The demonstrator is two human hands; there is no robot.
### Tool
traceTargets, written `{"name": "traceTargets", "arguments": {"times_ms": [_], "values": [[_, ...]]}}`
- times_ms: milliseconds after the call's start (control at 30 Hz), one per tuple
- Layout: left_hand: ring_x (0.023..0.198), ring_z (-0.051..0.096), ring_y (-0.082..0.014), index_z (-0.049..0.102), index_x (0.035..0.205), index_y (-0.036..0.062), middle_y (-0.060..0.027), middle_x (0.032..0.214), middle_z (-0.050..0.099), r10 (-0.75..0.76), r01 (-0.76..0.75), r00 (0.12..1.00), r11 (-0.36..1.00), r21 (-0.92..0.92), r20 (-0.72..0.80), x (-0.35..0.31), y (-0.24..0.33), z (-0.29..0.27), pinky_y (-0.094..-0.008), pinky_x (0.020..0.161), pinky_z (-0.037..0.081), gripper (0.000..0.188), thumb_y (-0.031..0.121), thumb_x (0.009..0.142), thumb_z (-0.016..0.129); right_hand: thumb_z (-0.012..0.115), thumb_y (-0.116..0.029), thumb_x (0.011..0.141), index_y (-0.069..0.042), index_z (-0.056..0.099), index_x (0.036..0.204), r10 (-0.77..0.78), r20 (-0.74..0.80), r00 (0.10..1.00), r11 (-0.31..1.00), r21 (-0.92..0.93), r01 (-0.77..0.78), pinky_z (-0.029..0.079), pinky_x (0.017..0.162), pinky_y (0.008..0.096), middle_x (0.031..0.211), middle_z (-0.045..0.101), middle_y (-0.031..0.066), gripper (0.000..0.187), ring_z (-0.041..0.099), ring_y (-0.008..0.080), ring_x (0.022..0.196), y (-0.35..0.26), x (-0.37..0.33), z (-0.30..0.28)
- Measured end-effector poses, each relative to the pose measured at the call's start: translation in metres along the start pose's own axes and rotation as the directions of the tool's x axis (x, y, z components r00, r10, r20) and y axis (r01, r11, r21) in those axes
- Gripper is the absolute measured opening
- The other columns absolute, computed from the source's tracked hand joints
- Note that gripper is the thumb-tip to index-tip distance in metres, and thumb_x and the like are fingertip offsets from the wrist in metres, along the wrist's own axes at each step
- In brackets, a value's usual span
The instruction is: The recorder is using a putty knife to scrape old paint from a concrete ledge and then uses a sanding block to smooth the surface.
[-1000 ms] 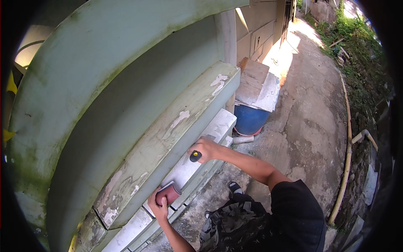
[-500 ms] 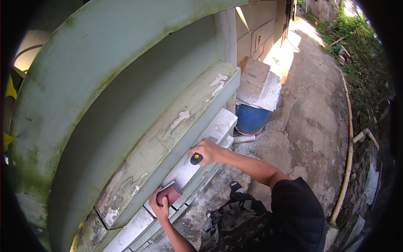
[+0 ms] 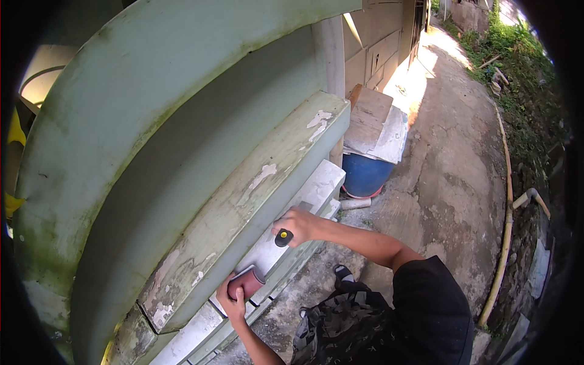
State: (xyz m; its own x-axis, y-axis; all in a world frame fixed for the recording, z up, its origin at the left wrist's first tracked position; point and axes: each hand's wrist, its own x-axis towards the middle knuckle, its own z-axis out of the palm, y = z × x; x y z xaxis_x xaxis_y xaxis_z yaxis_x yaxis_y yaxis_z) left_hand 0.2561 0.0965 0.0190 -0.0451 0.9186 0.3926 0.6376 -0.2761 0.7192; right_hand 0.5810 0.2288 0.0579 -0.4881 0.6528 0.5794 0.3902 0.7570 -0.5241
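My right hand (image 3: 296,226) is closed round the black handle of a putty knife (image 3: 283,238), whose butt has a yellow centre. Beyond my fingers, its flat grey blade rests against the white top of the lower ledge (image 3: 325,177). A curled reddish-brown sheet of sandpaper (image 3: 248,282) is gripped in my left hand (image 3: 232,297), thumb on its outer face. That hand is at the same ledge, nearer to me and left of the knife.
Above runs a green ledge (image 3: 243,188) with peeling paint, under a curved green wall (image 3: 109,91). A blue barrel (image 3: 365,173) topped with boards (image 3: 370,118) stands past the ledge's end. Right of me, a concrete path (image 3: 447,158) is bordered by a long pole (image 3: 506,231).
My right hand has shifted slightly down and left along the ledge with the putty knife, and more of the blade shows. My left hand keeps its hold on the sandpaper.
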Motion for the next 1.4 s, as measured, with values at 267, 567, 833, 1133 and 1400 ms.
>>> {"name": "traceTargets", "arguments": {"times_ms": [267,567,833,1133,1400], "values": [[0.109,0.063,-0.038,0.068,0.112,-0.0019,-0.0216,0.112,0.069,0.001,-0.001,1.0,1.0,0.011,-0.006,0.003,0.01,0.002,-0.0458,0.101,0.043,0.065,0.058,0.09,0.059,0.07,-0.011,0.063,-0.006,0.072,0.082,0.051,0.06,0.997,0.998,0.028,-0.052,0.056,0.067,0.0441,0.074,0.071,0.0132,0.019,0.069,0.036,0.071,0.014,-0.008,-0.012],[0.107,0.063,-0.0374,0.069,0.111,-0.0017,-0.0211,0.111,0.068,-0.021,0.021,1.0,0.999,-0.03,0.016,0.0,0.014,0.003,-0.0452,0.101,0.044,0.065,0.059,0.09,0.059,0.07,-0.011,0.063,-0.006,0.071,0.082,0.138,0.111,0.984,0.98,-0.161,-0.12,0.055,0.062,0.0447,0.071,0.069,0.0154,0.02,0.068,0.0362,0.068,0.05,-0.021,-0.026],[0.106,0.063,-0.0365,0.068,0.112,-0.001,-0.0209,0.11,0.068,0.012,-0.012,1.0,1.0,0.002,-0.005,0.006,0.006,0.004,-0.0449,0.099,0.045,0.063,0.057,0.09,0.058,0.072,-0.01,0.059,-0.007,0.071,0.084,0.13,0.023,0.991,0.984,-0.129,-0.126,0.055,0.064,0.0433,0.072,0.07,0.0144,0.026,0.068,0.0377,0.069,0.043,-0.018,-0.03],[0.106,0.063,-0.0357,0.068,0.114,-0.0008,-0.0208,0.11,0.068,0.005,-0.005,1.0,1.0,0.016,0.011,-0.005,-0.002,-0.002,-0.0446,0.099,0.045,0.064,0.058,0.091,0.057,0.072,-0.009,0.065,-0.008,0.066,0.078,0.001,0.002,1.0,1.0,0.009,-0.001,0.053,0.058,0.0432,0.064,0.065,0.0123,0.014,0.066,0.0339,0.061,-0.022,-0.014,-0.013],[0.109,0.063,-0.0355,0.067,0.114,-0.0006,-0.0203,0.113,0.069,0.012,-0.012,1.0,1.0,0.004,0.005,0.001,0.002,0.004,-0.044,0.1,0.044,0.062,0.056,0.092,0.058,0.07,-0.007,0.063,-0.008,0.069,0.079,-0.069,-0.025,0.997,0.997,0.044,0.07,0.05,0.051,0.0429,0.063,0.065,0.011,0.016,0.065,0.034,0.058,-0.016,-0.013,-0.012]]}}
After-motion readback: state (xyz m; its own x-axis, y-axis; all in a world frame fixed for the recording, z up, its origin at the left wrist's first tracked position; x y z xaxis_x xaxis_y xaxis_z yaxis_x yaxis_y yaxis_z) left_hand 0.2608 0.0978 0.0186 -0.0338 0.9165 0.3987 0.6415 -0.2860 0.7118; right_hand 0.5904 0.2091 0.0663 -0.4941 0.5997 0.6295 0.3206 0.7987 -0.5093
